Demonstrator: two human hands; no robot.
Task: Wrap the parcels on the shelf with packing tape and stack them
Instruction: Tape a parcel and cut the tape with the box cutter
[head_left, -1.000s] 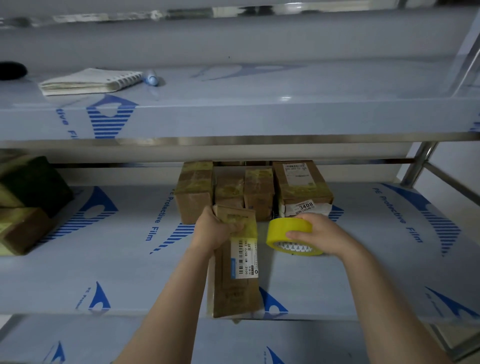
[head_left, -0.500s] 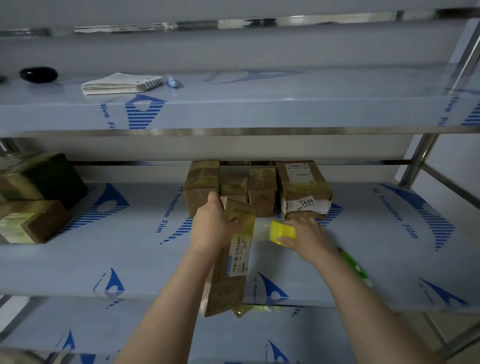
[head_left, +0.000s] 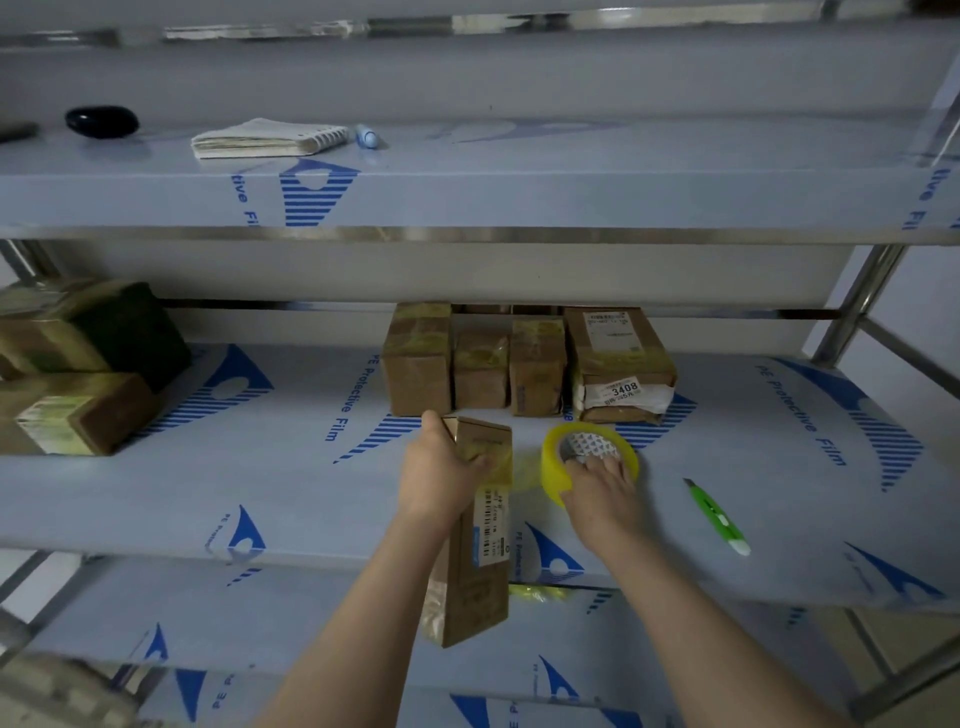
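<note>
Two hands work over the middle shelf (head_left: 260, 493): the left hand (head_left: 441, 478) grips the far end of a long brown parcel (head_left: 483, 571), whose near end juts past the shelf's front edge. The right hand (head_left: 602, 491) holds the yellow tape roll (head_left: 587, 447) just beside it, fingers hooked into its core. A tape strip (head_left: 524, 470) joins roll and parcel. A row of wrapped parcels (head_left: 478, 364) stands behind, and a green cutter (head_left: 717, 517) lies to the right.

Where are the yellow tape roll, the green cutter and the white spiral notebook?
Yellow packing tape roll (head_left: 549, 467): head view, left outer band.
Green plastic utility knife (head_left: 717, 515): head view, middle of handle.
White spiral notebook (head_left: 260, 136): head view, cover.
</note>
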